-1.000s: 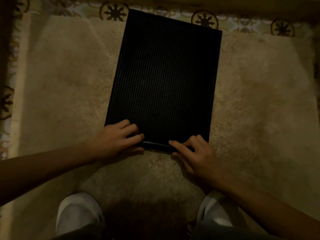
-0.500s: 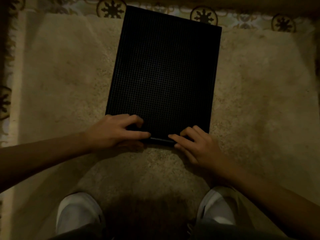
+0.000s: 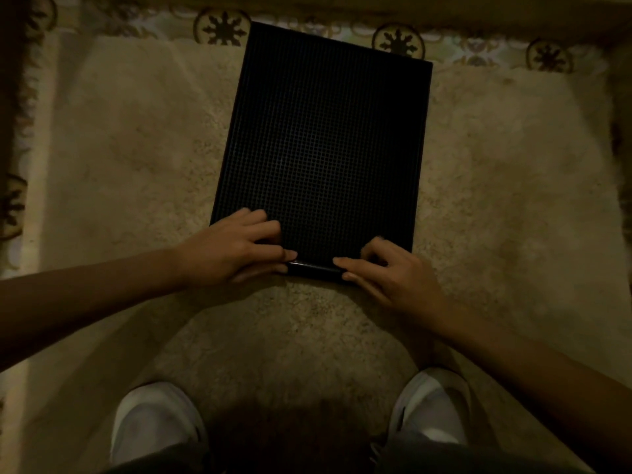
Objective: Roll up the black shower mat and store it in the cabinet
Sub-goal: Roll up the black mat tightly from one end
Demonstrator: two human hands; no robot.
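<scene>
A black shower mat [image 3: 325, 142] with a fine grid surface lies flat on a beige shaggy rug [image 3: 136, 148]. Its near edge is curled over into a thin roll [image 3: 313, 267]. My left hand [image 3: 236, 249] grips the left end of that roll, fingers on top of the mat and thumb under the curl. My right hand [image 3: 390, 271] holds the right end the same way, fingers bent over the edge. No cabinet is in view.
The rug lies on a patterned tile floor [image 3: 400, 42] with round dark motifs along the far and left sides. My two white shoes [image 3: 154, 425] [image 3: 431, 405] stand on the rug close behind the hands. The light is dim.
Both hands have moved away from me over the mat, and the curled near edge has travelled with them, so less flat mat shows.
</scene>
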